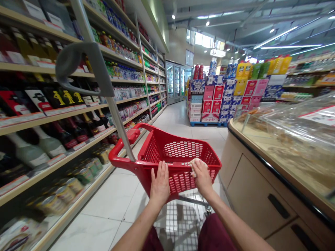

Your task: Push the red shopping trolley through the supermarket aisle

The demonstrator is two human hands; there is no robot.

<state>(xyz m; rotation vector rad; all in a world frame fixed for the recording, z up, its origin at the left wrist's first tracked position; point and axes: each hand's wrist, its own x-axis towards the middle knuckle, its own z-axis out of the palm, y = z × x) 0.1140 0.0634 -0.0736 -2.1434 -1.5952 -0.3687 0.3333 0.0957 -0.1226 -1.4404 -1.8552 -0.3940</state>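
A red plastic shopping cart basket (pixel 180 148) with perforated walls stands in front of me, side on. My left hand (pixel 160 183) rests flat against its near side wall, fingers stretched out and reaching the rim. Over the near rim, farther right, my right hand (pixel 202 176) presses a pale crumpled cloth (pixel 198 163) to the basket. Part of the cloth is hidden under the fingers. A metal pole (pixel 121 127) with a grey looped handle (pixel 98 69) rises at the cart's left end. No goods show inside the basket.
Shelves of bottles (pixel 65 136) and cans line the left side. A wooden counter (pixel 251 177) with clear covers stands close on the right. Stacked drink boxes (pixel 211 101) sit on a blue pallet ahead. Tiled floor (pixel 174 116) runs toward glass-door fridges (pixel 176 80).
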